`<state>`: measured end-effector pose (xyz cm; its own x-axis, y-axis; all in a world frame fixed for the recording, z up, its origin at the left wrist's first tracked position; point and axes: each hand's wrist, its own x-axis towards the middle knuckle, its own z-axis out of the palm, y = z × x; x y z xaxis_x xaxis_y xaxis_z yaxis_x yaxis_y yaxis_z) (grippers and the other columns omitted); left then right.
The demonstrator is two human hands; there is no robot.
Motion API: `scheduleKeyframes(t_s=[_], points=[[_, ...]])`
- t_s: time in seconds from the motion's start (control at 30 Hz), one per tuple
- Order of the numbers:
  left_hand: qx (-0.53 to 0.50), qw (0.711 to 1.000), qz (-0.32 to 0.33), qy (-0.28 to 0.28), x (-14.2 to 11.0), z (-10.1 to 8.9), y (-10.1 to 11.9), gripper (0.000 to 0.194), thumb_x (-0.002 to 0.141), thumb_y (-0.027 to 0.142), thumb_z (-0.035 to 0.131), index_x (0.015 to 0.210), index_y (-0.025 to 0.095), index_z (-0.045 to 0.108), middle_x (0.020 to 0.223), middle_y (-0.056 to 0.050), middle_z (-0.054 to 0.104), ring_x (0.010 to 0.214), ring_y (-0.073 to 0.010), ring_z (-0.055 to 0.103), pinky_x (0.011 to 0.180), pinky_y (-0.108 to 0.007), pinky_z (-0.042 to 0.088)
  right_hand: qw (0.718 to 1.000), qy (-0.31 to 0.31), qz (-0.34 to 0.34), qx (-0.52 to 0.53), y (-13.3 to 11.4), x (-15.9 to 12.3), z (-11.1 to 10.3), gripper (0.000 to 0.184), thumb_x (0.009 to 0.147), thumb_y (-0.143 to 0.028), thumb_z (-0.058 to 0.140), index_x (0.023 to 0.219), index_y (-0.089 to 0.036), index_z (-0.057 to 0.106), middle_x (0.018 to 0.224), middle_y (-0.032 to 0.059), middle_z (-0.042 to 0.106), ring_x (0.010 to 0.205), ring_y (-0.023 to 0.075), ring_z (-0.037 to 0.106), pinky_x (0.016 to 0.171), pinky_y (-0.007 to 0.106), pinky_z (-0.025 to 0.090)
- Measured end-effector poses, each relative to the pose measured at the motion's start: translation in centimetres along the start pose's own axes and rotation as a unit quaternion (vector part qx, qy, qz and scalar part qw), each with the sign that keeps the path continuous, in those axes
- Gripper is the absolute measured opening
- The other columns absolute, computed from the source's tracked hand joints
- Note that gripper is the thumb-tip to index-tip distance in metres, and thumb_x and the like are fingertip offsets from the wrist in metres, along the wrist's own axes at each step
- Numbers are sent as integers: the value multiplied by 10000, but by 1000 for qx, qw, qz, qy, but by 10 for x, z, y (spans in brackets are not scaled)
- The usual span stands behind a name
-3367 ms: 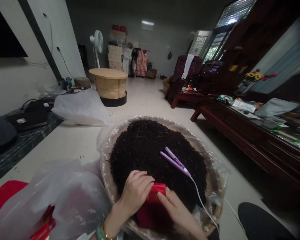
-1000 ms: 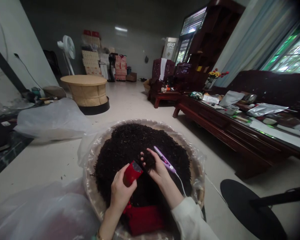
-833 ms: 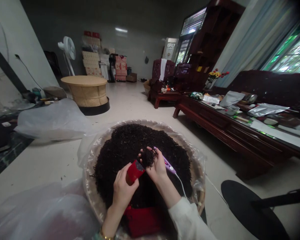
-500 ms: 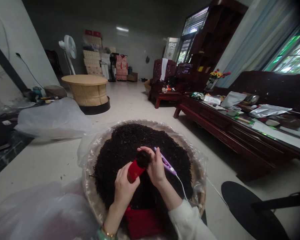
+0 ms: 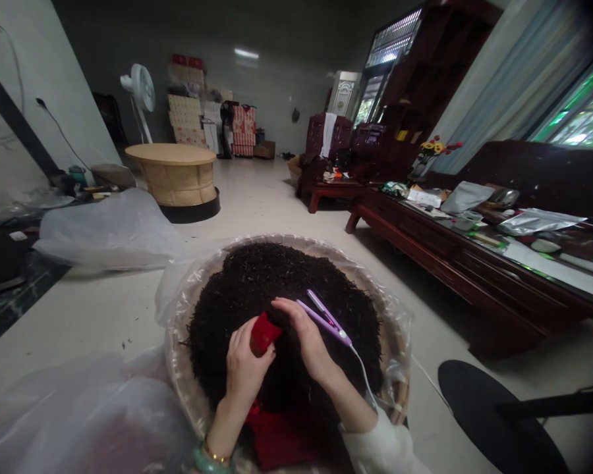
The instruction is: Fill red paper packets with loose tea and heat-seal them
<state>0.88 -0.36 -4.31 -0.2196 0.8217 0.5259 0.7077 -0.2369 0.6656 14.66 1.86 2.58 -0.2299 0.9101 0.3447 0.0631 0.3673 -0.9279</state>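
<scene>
My left hand [image 5: 247, 359] grips a small red packet [image 5: 265, 333], tilted with its upper end toward my right hand. My right hand [image 5: 306, 336] is beside the packet's mouth, its fingers stretched out and slightly curved, palm turned toward it. Whether any leaves rest against that palm is hard to see. Beneath both hands a heap of dark dry leaves, like tea [image 5: 277, 270], fills a wide round basket [image 5: 178, 368] lined with clear plastic. A purple hair straightener [image 5: 329, 322] lies on the leaves right of my right hand, its jaws apart.
Red packets [image 5: 286, 438] lie at the basket's near edge. The straightener's white cord [image 5: 366, 375] runs over the rim. Plastic bags [image 5: 79, 415] spread on the left floor. To the right stand a black round base [image 5: 474, 401] and a dark wooden table [image 5: 425, 253] covered with items.
My right hand's fingers have straightened, and the dark clump of leaves at the packet's mouth no longer shows. The straightener's jaws are seen more clearly. The view has shifted slightly.
</scene>
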Motion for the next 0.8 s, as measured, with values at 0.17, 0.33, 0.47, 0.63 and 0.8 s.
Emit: scheduleKeyframes(t_s=[0.17, 0.33, 0.47, 0.63, 0.8], points=[[-7, 1000, 19, 6, -1, 4, 2, 431, 717, 200, 622, 1144, 170, 570, 1085, -108, 668, 997, -279, 612, 877, -433, 502, 997, -65, -35, -33, -7, -1, -2, 496, 945, -542, 310, 1266, -247, 546, 1340, 84, 496, 1226, 222, 486, 1068, 411, 371], [-2, 1000, 12, 7, -1, 1, 2, 444, 712, 191, 623, 1150, 161, 561, 1078, -110, 664, 997, -276, 605, 873, -431, 504, 1000, -10, -22, -8, -3, 0, -4, 466, 961, -506, 294, 1235, -234, 555, 1244, 87, 577, 1111, 212, 575, 984, 401, 451], [1, 1000, 7, 12, -2, 0, 1, 428, 722, 222, 622, 1141, 158, 562, 1065, -114, 665, 988, -278, 611, 862, -433, 508, 992, -6, -5, -126, -5, -8, -3, 347, 954, -399, 391, 1155, -226, 614, 1107, 82, 660, 1016, 212, 607, 920, 392, 470], [3, 1000, -1, 0, -2, -3, 0, 413, 749, 291, 618, 1140, 170, 564, 1051, -111, 672, 965, -275, 624, 829, -424, 519, 973, -84, -46, -208, -8, -8, -3, 320, 928, -326, 459, 1212, -243, 581, 1108, 77, 666, 1052, 222, 579, 952, 427, 430], [32, 999, -16, 11, 0, -22, -15, 456, 740, 284, 613, 1176, 170, 545, 1068, -110, 659, 984, -274, 612, 857, -418, 507, 971, -46, 3, -236, 14, 2, -26, 362, 933, -252, 410, 1276, -224, 523, 1198, 93, 624, 1116, 205, 568, 983, 412, 432]])
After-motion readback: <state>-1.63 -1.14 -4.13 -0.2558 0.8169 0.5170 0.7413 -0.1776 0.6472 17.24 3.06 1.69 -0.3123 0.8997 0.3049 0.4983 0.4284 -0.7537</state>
